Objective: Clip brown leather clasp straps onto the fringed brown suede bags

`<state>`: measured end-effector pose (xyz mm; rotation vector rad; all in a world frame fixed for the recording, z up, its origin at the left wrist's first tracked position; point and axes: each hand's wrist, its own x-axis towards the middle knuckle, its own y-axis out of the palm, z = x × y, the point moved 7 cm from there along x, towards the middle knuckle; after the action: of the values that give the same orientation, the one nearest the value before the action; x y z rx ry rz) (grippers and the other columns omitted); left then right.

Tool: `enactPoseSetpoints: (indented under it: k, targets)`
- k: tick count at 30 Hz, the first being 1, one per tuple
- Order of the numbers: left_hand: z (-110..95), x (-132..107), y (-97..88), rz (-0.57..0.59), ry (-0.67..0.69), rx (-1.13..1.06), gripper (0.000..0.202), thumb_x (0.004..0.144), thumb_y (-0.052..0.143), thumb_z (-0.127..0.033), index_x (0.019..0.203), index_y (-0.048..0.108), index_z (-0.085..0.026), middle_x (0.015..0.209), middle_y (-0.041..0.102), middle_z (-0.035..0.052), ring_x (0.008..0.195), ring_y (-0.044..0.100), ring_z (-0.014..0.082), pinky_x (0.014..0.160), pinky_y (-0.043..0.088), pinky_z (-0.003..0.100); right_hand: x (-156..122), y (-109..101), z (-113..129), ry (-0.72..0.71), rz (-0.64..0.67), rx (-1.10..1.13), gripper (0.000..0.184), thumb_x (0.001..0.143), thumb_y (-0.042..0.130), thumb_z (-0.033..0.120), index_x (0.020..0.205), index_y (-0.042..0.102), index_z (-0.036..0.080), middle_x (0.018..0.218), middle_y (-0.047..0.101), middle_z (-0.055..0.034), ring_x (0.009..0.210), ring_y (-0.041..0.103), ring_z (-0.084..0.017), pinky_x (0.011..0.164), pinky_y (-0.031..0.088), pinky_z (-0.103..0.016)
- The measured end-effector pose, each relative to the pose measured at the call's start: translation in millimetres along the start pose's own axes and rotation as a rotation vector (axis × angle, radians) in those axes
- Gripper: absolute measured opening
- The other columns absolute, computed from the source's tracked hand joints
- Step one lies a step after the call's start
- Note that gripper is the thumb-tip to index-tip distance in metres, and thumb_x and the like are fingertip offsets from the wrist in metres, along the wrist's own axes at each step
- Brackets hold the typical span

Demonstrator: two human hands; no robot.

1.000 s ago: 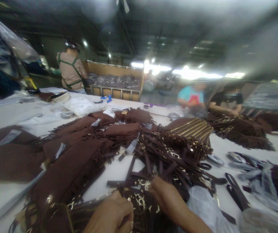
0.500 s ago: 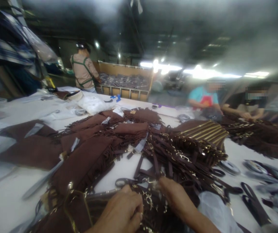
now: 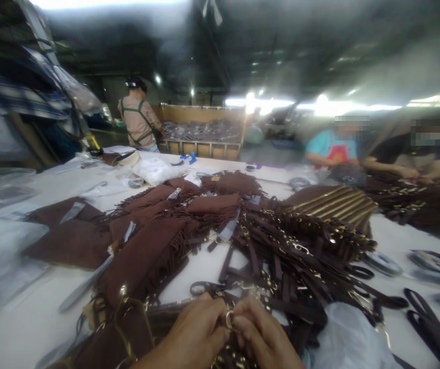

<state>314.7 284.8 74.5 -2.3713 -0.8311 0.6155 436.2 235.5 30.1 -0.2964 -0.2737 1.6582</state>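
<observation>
At the near edge of the table my left hand [image 3: 199,328] and my right hand [image 3: 262,330] meet, fingers closed in a pinch. A small gold metal ring [image 3: 229,319] shows between their fingertips; what it is attached to is hidden by my fingers. Beneath and around them lie dark brown straps [image 3: 300,307] with gold clasps. Left of my left hand is a brown bag [image 3: 108,338] with a gold chain [image 3: 122,323]. Just beyond, a brown fringed bag [image 3: 139,256] lies flat.
More brown fringed bags [image 3: 212,204] cover the table's middle. A stack with gold zippers [image 3: 335,205] lies right of them, near tape rolls [image 3: 383,262]. A crumpled clear plastic bag [image 3: 353,333] sits right of my right hand. Several people work beyond the table [image 3: 189,269].
My right hand has moved left and closer, from the straps to my left hand. The gold ring now shows between both hands. The view has shifted slightly.
</observation>
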Motion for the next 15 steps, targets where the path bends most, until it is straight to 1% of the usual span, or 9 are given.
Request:
enactPoseSetpoints:
  k: [2, 3, 6, 7, 8, 10, 12, 13, 15]
  targets:
    - [2.8, -0.4, -0.6, -0.018, -0.021, -0.029, 0.014, 0.079, 0.056, -0.009, 0.086, 0.062, -0.019, 0.097, 0.061, 0.0006, 0.095, 0.056, 0.0178, 0.08, 0.037, 0.027, -0.7, -2.6, -7.4, -0.025, -0.046, -0.13, 0.027, 0.103, 0.036, 0.042, 0.094, 0.052, 0.022, 0.079, 0.063, -0.0003, 0.069, 0.059, -0.015, 0.064, 0.042, -0.025]
    - [4.2, -0.7, -0.6, -0.025, -0.033, -0.046, 0.015, 0.078, 0.057, -0.009, 0.088, 0.063, -0.02, 0.098, 0.061, 0.0006, 0.095, 0.056, 0.0177, 0.081, 0.037, 0.027, -1.3, -3.5, -9.2, -0.069, -0.075, -0.223, 0.026, 0.103, 0.036, 0.04, 0.092, 0.052, 0.022, 0.078, 0.064, -0.001, 0.069, 0.06, -0.016, 0.064, 0.041, -0.026]
    - [8.0, -1.2, 1.3, -0.032, -0.052, -0.062, 0.015, 0.078, 0.059, -0.012, 0.088, 0.064, -0.021, 0.093, 0.06, 0.0, 0.092, 0.056, 0.0178, 0.078, 0.037, 0.027, -5.4, 0.1, -5.3, -0.287, -0.129, -0.477, 0.025, 0.103, 0.037, 0.036, 0.091, 0.055, 0.022, 0.079, 0.066, -0.0038, 0.071, 0.061, -0.018, 0.065, 0.039, -0.029]
    - [8.5, -1.1, 2.1, -0.036, -0.045, -0.058, 0.014, 0.077, 0.059, -0.012, 0.086, 0.064, -0.021, 0.091, 0.06, -0.0003, 0.09, 0.056, 0.0175, 0.076, 0.037, 0.027, -7.1, 1.5, -2.1, -0.344, -0.13, -0.51, 0.025, 0.102, 0.038, 0.035, 0.091, 0.055, 0.022, 0.08, 0.066, -0.0043, 0.071, 0.06, -0.018, 0.065, 0.038, -0.029]
    - [8.6, -0.9, 2.9, -0.043, -0.033, -0.054, 0.012, 0.077, 0.06, -0.012, 0.084, 0.064, -0.021, 0.089, 0.059, -0.0007, 0.087, 0.056, 0.017, 0.074, 0.036, 0.026, -8.0, 2.0, 0.5, -0.358, -0.114, -0.501, 0.023, 0.102, 0.039, 0.034, 0.09, 0.055, 0.022, 0.08, 0.065, -0.0042, 0.071, 0.06, -0.018, 0.064, 0.038, -0.029]
    - [8.2, -0.8, 4.1, -0.059, -0.004, -0.04, 0.008, 0.078, 0.06, -0.013, 0.08, 0.063, -0.02, 0.087, 0.058, -0.001, 0.084, 0.056, 0.0158, 0.071, 0.035, 0.025, -7.2, -1.2, 2.8, -0.252, -0.051, -0.357, 0.018, 0.099, 0.043, 0.032, 0.088, 0.053, 0.022, 0.079, 0.065, -0.0025, 0.07, 0.059, -0.016, 0.064, 0.038, -0.027]
    - [6.9, -0.9, 4.9, -0.071, 0.027, -0.023, 0.008, 0.08, 0.059, -0.013, 0.079, 0.062, -0.02, 0.087, 0.058, -0.0011, 0.083, 0.056, 0.0149, 0.069, 0.035, 0.025, -6.4, -5.2, 2.6, -0.067, 0.029, -0.102, 0.016, 0.095, 0.05, 0.033, 0.084, 0.051, 0.021, 0.078, 0.062, -0.0001, 0.071, 0.058, -0.015, 0.064, 0.04, -0.025]
    - [5.5, -0.9, 5.1, -0.073, 0.049, -0.015, 0.009, 0.081, 0.058, -0.013, 0.079, 0.062, -0.02, 0.087, 0.058, -0.0011, 0.083, 0.056, 0.0147, 0.068, 0.034, 0.024, -6.5, -5.4, 2.1, 0.021, 0.076, 0.041, 0.018, 0.093, 0.054, 0.035, 0.083, 0.05, 0.021, 0.077, 0.06, 0.0012, 0.07, 0.056, -0.014, 0.063, 0.04, -0.025]
    - [2.7, -1.0, 4.9, -0.075, 0.085, 0.001, 0.011, 0.081, 0.056, -0.01, 0.078, 0.06, -0.02, 0.086, 0.058, -0.0012, 0.084, 0.055, 0.0144, 0.069, 0.034, 0.024, -6.7, -3.2, 1.3, 0.138, 0.166, 0.295, 0.027, 0.087, 0.063, 0.044, 0.084, 0.051, 0.02, 0.073, 0.056, 0.0034, 0.064, 0.052, -0.012, 0.059, 0.04, -0.023]
